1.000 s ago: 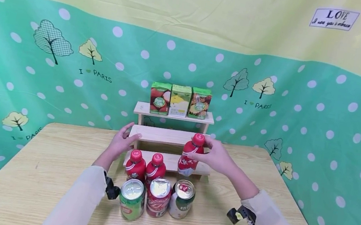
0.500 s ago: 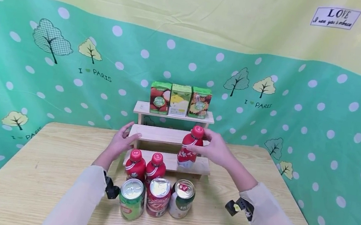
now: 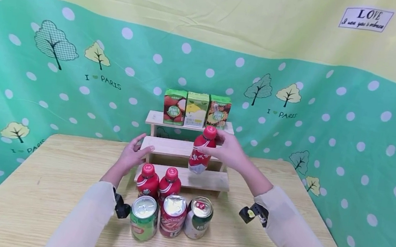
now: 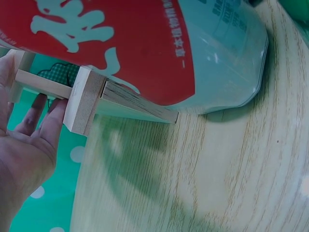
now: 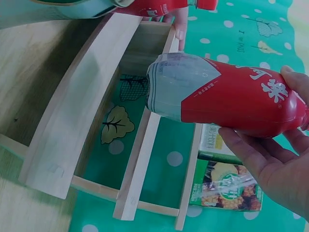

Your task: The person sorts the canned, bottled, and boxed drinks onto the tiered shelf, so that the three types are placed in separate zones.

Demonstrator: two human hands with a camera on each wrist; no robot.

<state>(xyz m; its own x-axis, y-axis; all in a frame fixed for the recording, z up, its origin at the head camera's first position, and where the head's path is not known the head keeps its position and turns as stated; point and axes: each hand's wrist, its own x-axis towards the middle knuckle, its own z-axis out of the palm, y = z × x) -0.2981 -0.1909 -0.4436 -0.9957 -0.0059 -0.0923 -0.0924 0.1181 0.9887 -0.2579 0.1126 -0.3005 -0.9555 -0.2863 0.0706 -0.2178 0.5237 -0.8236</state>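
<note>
My right hand [image 3: 233, 153] grips a red-capped drink bottle [image 3: 202, 153] with a red label, in front of the middle tier of a three-tier wooden shelf [image 3: 170, 146]. In the right wrist view, thumb and fingers pinch that bottle [image 5: 231, 94] near its neck, and its clear base points at the shelf's tiers. My left hand [image 3: 130, 159] holds the left end of the middle tier, thumb on top. The left wrist view has the fingers of the left hand [image 4: 26, 150] against the wood, partly hidden. Two similar red bottles [image 3: 148, 182] stand before the shelf.
Three juice cartons [image 3: 196, 110] stand in a row on the top tier. Nearest me on the table [image 3: 59, 188] are a green can [image 3: 144, 219], a red can [image 3: 172, 217] and a white-and-green can [image 3: 198, 218]. A polka-dot cloth [image 3: 116, 57] hangs behind.
The right hand has carried the bottle up and to the left, from above the bottom tier to in front of the middle one. My left hand has stayed on the shelf.
</note>
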